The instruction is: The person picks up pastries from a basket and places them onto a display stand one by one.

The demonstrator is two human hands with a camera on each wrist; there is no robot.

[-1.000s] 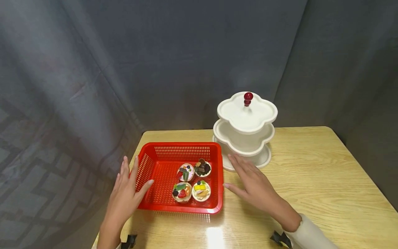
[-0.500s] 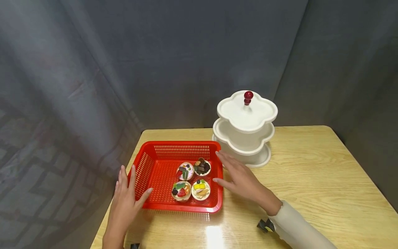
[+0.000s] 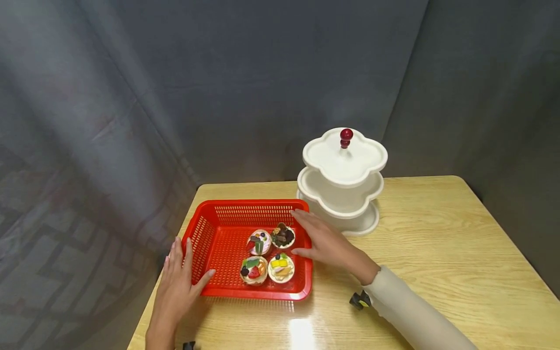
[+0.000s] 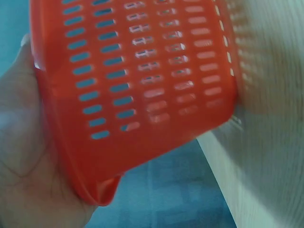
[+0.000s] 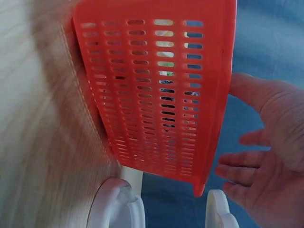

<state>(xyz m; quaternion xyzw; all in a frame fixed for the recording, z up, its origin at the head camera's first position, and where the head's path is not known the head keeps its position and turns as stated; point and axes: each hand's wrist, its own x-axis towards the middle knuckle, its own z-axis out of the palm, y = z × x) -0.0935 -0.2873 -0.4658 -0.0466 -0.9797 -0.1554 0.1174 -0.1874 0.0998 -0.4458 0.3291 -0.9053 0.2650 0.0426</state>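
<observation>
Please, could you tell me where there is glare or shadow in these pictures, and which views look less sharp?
Head view: bright glare on the wooden table just in front of the red basket, fairly sharp overall; left wrist view: soft, bluish, with a shadow on the table beside the basket; right wrist view: also soft and bluish, with a dark shadow band across the table.

The person's bare right hand (image 5: 280, 164) is beside the rim of a red, slotted plastic basket (image 5: 153, 95) — pale wood-grained tabletop (image 5: 38, 142) underneath, two white curved edges (image 5: 216, 209) nearby.
</observation>
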